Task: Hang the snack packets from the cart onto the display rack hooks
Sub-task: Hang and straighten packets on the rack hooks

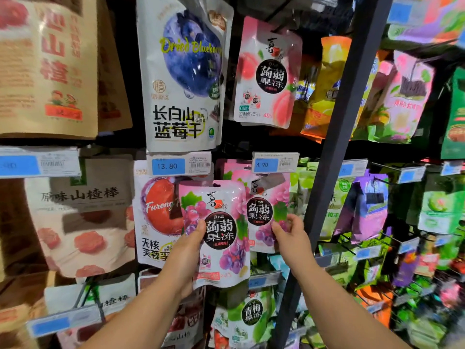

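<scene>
The grape konjac jelly packet [219, 222] is off the cart (which is out of view) and held upright in front of the rack, not yet hung. It partly covers a red plum pouch [156, 215] on its left. The left hand [187, 250] grips it from the left edge, thumb across the printed front and fingers wrapped behind, which keeps the top edge free for a hook.

Just to its right hangs a matching grape packet [264, 210] under the 4.90 price tag [274, 163]. The right hand [292, 233] pinches that packet's lower right edge with its thumb on the front, probably to steady or tilt the row so the new one can slide on. The hook itself is hidden behind the tag, so how close the held packet's hole is to it cannot be told.

Above are a peach jelly packet [269, 74] and a dried blueberry pouch [183, 76], with a green plum jelly packet [251, 313] below. A dark upright post [334, 147] separates this bay from a blurred, crowded one on the right. The backing is dark, and price labels front each row.
</scene>
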